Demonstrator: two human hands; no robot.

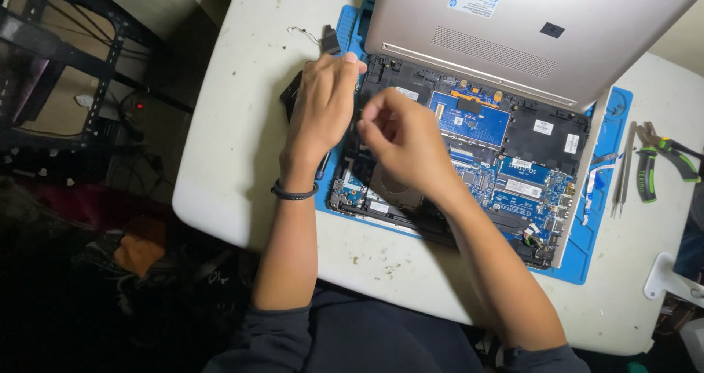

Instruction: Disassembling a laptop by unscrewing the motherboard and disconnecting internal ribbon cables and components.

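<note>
An opened laptop [506,160] lies on a blue work mat [587,248], its blue circuit boards exposed. Its silver bottom cover [528,28] leans over the far side. My left hand [323,105] rests at the laptop's left edge, fingers curled down onto the chassis; a dark band circles the wrist. My right hand [400,138] hovers over the left inner part of the laptop with fingertips pinched together. Whatever they pinch is too small to make out. A dark tool handle [323,169] shows under my left wrist.
Green-handled pliers [656,164] and metal tweezers [623,175] lie to the right of the mat on the white table [242,160]. A small black part with a wire [323,39] sits at the far left. A dark metal rack [59,57] stands left of the table.
</note>
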